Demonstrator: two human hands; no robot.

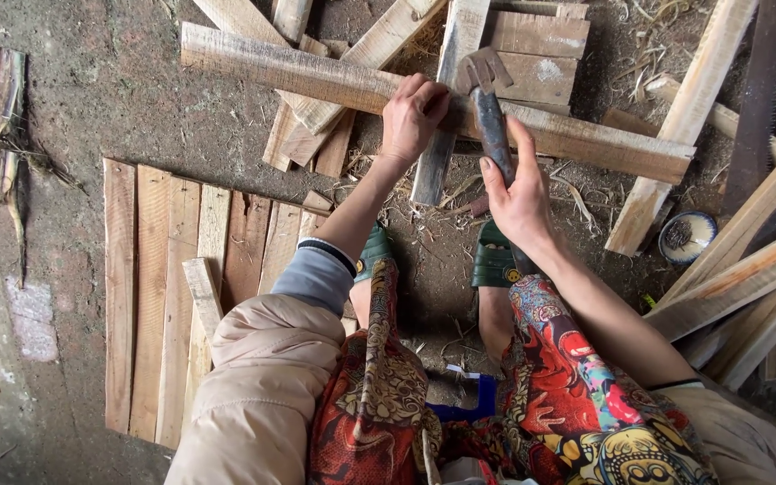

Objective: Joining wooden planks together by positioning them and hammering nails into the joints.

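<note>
**Hammer and plank in hand**

The long plank (316,76) lies crosswise over a pile of wood scraps (532,45) on the dirt floor (119,81). The left hand (412,115) presses down on it near its middle, fingers (406,94) curled over its far edge. Just to the right, the right hand (518,202) is clenched round the handle of a claw hammer (487,99), whose head rests on the plank. Nearer the person lies a panel of boards (163,296) laid side by side; a small round tin (686,235) sits to the right.
</note>
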